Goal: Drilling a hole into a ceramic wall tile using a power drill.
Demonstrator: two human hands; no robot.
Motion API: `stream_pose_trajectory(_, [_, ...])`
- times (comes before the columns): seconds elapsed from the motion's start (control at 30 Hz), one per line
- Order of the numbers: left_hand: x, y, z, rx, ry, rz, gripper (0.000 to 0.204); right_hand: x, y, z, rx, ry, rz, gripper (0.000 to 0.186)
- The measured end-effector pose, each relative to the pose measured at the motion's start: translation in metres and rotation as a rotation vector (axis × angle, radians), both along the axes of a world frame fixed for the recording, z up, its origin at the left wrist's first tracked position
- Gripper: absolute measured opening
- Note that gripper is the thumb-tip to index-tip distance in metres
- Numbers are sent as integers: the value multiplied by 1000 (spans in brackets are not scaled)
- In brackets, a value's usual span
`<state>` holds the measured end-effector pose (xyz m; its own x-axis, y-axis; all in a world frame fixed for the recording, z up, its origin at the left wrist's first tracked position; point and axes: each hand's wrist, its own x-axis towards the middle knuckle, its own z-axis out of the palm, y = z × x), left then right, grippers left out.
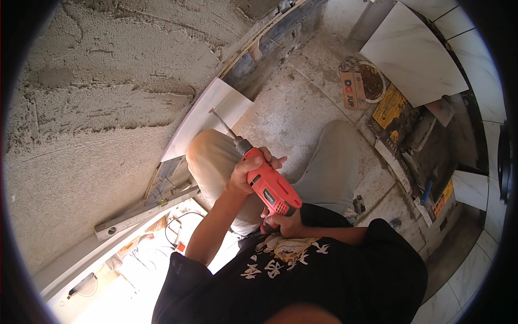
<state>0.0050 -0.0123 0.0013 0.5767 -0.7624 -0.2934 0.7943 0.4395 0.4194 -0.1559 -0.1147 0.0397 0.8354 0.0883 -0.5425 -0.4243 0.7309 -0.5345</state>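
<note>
A red power drill (274,190) is held across my lap, pointing up and to the left. My left hand (249,169) wraps around its front body, just behind the grey chuck (243,145). At the rear, my right hand (287,223) grips the handle, most of which is hidden. A long thin bit (222,122) with a small wider tip extends over a white tile (229,102) leaning at the foot of the wall. Whether the tip touches the tile, I cannot tell.
Rough mortar covers the wall (108,70) at left. A long straight bar (145,212) lies near the doorway. Ahead right are a bucket (382,86), a small cardboard box (353,90) and a large leaning tile (413,54). Torn yellow-and-black packaging (389,107) lies among debris.
</note>
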Motion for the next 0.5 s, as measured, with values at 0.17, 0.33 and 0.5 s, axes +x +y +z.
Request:
stream_pose_trajectory(0.17, [1,0,1,9,21,-13,21,3,-2,1,65,14,-36,15])
stream_pose_trajectory(0.33, [1,1,1,104,75,7,21,3,-4,-4,37,11,-35,17])
stream_pose_trajectory(0.5, [2,2,0,119,90,4,21,4,-5,-4,34,-3,-35,18])
